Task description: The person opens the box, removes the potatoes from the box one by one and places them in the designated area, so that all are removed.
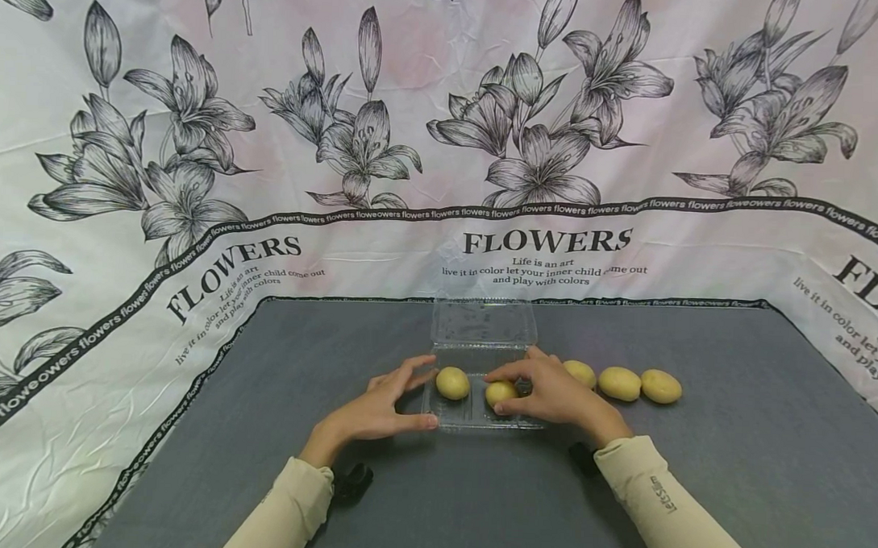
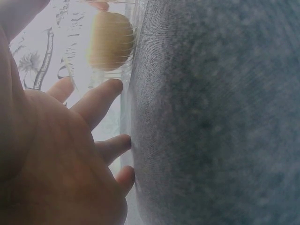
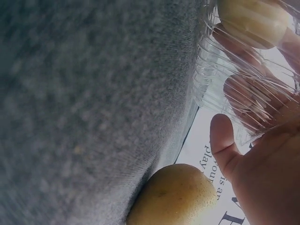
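Head view: clear plastic box (image 1: 470, 426) on grey counter (image 1: 416, 507), lid (image 1: 484, 322) raised at the far side. Held potato (image 1: 498, 395) in its right-hand compartment; right hand (image 1: 551, 391) pinches it, thumb near side, fingers far side. Second potato (image 1: 453, 383) in left compartment. Left hand (image 1: 376, 409) at box's left wall, fingers spread. Three more potatoes (image 1: 620, 383) right.

Left wrist: ribbed wall looks thin, likely light and easily dented; steady low, lightly. Contact unclear.

Right wrist: potato skin smooth; probably firm, modest weight, apt to roll. Best hold: across its widest part, from opposite sides.
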`<state>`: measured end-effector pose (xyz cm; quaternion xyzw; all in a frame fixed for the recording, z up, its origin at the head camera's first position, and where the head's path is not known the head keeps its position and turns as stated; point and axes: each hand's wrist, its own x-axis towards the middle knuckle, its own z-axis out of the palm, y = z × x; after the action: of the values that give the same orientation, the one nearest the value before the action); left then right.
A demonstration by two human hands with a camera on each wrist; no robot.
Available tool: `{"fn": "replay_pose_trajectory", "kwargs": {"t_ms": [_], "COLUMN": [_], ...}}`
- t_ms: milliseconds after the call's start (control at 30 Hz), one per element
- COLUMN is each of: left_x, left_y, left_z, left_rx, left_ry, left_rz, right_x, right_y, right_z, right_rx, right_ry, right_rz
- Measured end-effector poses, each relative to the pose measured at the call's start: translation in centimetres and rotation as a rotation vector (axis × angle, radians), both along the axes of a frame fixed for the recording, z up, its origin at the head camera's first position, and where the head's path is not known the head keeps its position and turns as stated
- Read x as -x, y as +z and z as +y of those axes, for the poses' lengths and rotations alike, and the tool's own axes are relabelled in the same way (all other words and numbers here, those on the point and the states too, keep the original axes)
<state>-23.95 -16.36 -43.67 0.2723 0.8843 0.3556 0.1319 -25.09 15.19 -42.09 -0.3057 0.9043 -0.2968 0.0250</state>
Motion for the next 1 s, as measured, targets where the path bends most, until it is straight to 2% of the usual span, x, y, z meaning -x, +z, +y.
{"fn": "replay_pose_trajectory", "kwargs": {"t_ms": [433,1000], "left_x": [-0.02,0.03], "left_y": [0.03,-0.06], "left_z": [-0.07,-0.12], "left_rx": [-0.007,-0.008], "left_ry": [-0.005,-0.011], "left_rz": [-0.002,-0.001], "right_x": [0.07,0.11], "right_y": [-0.02,-0.14], "right_z": [0.08,0.47], "right_rx": [0.009,0.071], "right_ry": [0.018,0.035], "right_rz": [0.009,0.032]}}
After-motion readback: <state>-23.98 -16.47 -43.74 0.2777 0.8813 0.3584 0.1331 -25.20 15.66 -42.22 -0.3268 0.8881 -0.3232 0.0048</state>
